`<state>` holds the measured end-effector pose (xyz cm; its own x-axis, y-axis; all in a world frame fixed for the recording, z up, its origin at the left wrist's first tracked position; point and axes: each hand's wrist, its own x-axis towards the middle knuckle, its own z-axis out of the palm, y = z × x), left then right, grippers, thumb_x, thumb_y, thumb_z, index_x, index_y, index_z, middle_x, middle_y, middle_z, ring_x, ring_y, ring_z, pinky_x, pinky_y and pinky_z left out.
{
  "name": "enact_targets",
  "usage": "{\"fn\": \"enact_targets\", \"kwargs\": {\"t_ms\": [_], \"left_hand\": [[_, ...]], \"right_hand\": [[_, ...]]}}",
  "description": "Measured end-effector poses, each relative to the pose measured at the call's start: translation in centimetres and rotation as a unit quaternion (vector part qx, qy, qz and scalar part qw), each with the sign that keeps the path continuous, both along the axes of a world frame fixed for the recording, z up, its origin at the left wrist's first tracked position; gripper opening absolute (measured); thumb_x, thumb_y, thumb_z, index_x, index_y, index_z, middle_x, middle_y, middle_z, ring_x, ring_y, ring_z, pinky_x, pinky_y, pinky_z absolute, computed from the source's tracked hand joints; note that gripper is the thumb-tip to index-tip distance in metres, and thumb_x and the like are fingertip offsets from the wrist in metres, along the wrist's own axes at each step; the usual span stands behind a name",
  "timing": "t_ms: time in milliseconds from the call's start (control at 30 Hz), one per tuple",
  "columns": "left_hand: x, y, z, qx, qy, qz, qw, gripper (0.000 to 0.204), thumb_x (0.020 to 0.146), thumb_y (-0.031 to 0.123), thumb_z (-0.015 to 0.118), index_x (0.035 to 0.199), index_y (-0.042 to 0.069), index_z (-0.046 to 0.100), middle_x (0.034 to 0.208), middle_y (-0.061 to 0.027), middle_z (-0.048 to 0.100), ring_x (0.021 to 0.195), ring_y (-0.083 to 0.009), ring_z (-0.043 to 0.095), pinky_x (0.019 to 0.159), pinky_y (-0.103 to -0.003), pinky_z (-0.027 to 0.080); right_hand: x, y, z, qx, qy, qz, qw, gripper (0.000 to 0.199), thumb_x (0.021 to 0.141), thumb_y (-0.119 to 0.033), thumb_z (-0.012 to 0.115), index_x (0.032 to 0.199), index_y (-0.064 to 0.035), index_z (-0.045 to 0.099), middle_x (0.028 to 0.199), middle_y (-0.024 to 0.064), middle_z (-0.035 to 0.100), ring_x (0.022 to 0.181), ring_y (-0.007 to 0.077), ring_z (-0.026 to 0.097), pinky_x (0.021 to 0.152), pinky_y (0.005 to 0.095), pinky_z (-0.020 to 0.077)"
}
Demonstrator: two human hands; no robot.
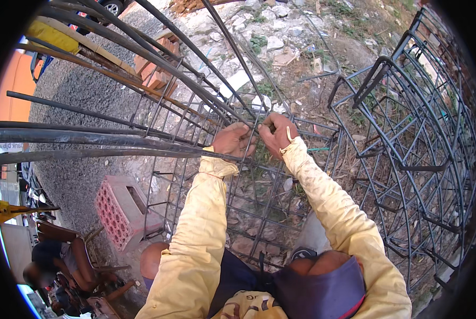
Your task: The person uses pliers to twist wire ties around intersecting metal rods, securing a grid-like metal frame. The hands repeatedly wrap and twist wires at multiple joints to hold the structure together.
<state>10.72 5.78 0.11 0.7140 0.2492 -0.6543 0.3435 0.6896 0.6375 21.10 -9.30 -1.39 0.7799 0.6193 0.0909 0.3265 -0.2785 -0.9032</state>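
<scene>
Nearest, the person's bent knees (320,287) stand below two yellow sleeves (195,234), which stretch forward over a steel grid (270,195). Long steel bars (89,137) come from the left and meet the grid just at the hands, perhaps placed so that both hands can reach the crossing. The left hand (234,140) has its palm turned inward, fingers loosely bent; whether it grips a bar, I cannot tell. The right hand (277,133) curls its fingers beside it, wrist bent, and what it pinches, if anything, is hidden. Farther off lie some orange bricks (154,72).
</scene>
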Motion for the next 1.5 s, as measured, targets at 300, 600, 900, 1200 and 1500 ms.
{"fn": "enact_targets", "kwargs": {"t_ms": [300, 600, 900, 1200, 1500], "left_hand": [[0.0, 1.0, -2.2, -0.020, -0.059, 0.018, 0.998, 0.006, 0.095, 0.007, 0.058, 0.100, 0.003, 0.059, 0.093, -0.0060, 0.064, 0.085, -0.0207, 0.065, 0.069, -0.034, 0.056], [-0.5, 0.7, -2.0, -0.001, -0.091, 0.052, 0.994, 0.014, 0.091, 0.005, 0.061, 0.105, 0.000, 0.060, 0.096, -0.0085, 0.064, 0.088, -0.0222, 0.065, 0.076, -0.036, 0.056], [-0.1, 0.2, -2.0, 0.006, -0.113, 0.051, 0.992, 0.013, 0.092, 0.004, 0.061, 0.103, -0.002, 0.062, 0.093, -0.0084, 0.065, 0.082, -0.0184, 0.065, 0.073, -0.030, 0.055], [-0.1, 0.2, -1.9, 0.043, -0.084, 0.046, 0.994, 0.012, 0.090, 0.005, 0.061, 0.101, -0.001, 0.063, 0.086, -0.0066, 0.065, 0.078, -0.0162, 0.064, 0.068, -0.028, 0.054], [-0.1, 0.4, -2.5, 0.024, -0.104, 0.049, 0.993, 0.011, 0.092, 0.005, 0.059, 0.101, 0.000, 0.062, 0.090, -0.0077, 0.065, 0.080, -0.0183, 0.065, 0.070, -0.029, 0.056]], "right_hand": [[-0.2, 0.6, 0.8, 0.088, 0.530, -0.036, 0.842, 0.017, 0.091, -0.018, 0.062, 0.083, -0.0073, 0.052, 0.066, 0.0001, 0.052, 0.050, 0.0075, 0.044, 0.038, 0.0220, 0.0293], [-5.2, -2.3, 0.4, -0.033, -0.201, 0.044, 0.978, 0.018, 0.089, -0.018, 0.069, 0.099, -0.0033, 0.065, 0.082, 0.0111, 0.056, 0.071, 0.0286, 0.059, 0.063, 0.0365, 0.0466], [-1.9, 0.2, 3.2, -0.068, -0.275, 0.068, 0.957, 0.013, 0.089, -0.015, 0.064, 0.096, -0.0033, 0.064, 0.090, 0.0162, 0.063, 0.079, 0.0393, 0.061, 0.071, 0.0445, 0.0479], [1.7, 0.7, -0.8, 0.103, 0.669, 0.034, 0.735, 0.014, 0.100, -0.016, 0.050, 0.096, -0.0046, 0.057, 0.077, 0.0053, 0.067, 0.066, 0.0141, 0.066, 0.056, 0.0277, 0.0537], [0.4, -0.3, -1.1, -0.017, -0.174, 0.072, 0.982, 0.025, 0.083, -0.014, 0.073, 0.106, -0.0079, 0.065, 0.104, 0.0140, 0.062, 0.096, 0.0318, 0.064, 0.081, 0.0415, 0.0536]]}}
